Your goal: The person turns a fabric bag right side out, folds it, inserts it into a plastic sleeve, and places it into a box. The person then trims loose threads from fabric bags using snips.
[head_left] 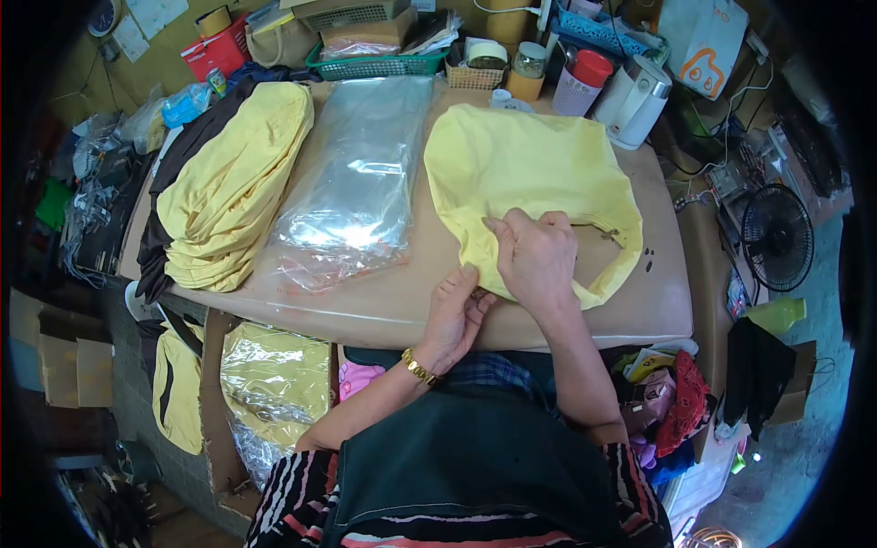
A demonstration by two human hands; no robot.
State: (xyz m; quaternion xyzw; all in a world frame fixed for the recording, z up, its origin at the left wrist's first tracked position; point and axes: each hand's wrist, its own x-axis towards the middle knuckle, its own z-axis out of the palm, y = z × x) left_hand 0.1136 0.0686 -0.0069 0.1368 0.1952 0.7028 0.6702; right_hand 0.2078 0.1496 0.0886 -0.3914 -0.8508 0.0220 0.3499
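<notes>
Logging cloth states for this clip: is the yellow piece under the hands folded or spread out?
Mostly spread out: the yellow piece lies wide across the table, bunched where the left hand and right hand grip it.

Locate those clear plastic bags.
In the head view, the clear plastic bags lie on the table, between the yellow cloth pile at left and the yellow piece at right.

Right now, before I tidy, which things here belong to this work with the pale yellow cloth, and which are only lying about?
Likely part of the work:
pale yellow cloth, held by left hand and right hand
heap of yellow cloth
stack of clear plastic bags

Seemingly just lying about:
white electric kettle
black round fan
green plastic basket
</notes>
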